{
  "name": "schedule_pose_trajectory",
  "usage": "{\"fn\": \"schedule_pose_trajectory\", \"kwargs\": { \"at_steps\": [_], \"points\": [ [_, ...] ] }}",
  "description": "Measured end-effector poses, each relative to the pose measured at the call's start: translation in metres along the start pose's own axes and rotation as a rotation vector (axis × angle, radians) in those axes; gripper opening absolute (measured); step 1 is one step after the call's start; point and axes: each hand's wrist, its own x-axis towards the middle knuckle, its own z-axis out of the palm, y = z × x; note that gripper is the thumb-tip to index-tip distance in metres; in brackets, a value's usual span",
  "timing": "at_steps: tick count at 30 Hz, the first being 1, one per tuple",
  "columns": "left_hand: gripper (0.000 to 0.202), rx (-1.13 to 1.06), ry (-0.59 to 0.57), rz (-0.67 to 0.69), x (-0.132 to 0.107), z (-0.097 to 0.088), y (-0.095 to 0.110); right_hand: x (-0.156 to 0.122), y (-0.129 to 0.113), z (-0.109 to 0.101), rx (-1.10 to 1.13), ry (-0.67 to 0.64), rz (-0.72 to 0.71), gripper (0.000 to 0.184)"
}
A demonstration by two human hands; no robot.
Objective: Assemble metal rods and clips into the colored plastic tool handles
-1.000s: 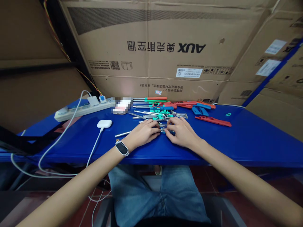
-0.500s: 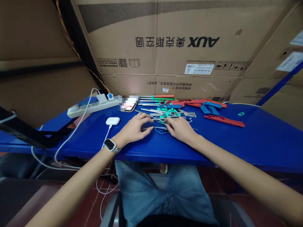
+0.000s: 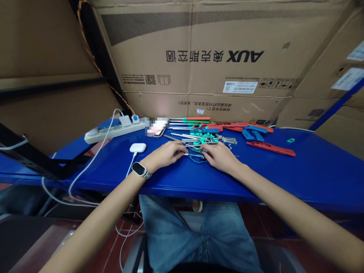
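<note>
- The left hand [image 3: 170, 154] pinches a slim metal rod [image 3: 194, 155], which sits between both hands over the blue counter [image 3: 170, 178].
- The right hand [image 3: 223, 156] curls beside a blue wire [image 3: 196, 161]; its grip is hidden.
- A red casing [image 3: 271, 148] lies farther right.

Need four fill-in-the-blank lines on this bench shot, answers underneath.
The arm wearing the smartwatch is the person's ____.
Between the left hand and right hand, the curved wire is colored ____.
Right of the right hand, the frontmost plastic piece is colored ____.
The carton bears the large Latin letters ____.

Missing: left; blue; red; AUX.
</note>
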Motion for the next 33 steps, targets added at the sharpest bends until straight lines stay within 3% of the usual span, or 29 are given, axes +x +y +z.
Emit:
{"fn": "schedule_pose_trajectory", "kwargs": {
  "at_steps": [18, 33],
  "points": [
    [0.022, -0.086, 0.087, 0.030, 0.006, 0.017, -0.011, 0.000, 0.002, 0.001, 0.032, -0.033, -0.026, 0.024],
    [0.022, -0.097, 0.076, 0.026, 0.008, 0.016, -0.008, 0.001, -0.001, -0.003, 0.062, -0.063, -0.027, 0.023]
  ]
}}
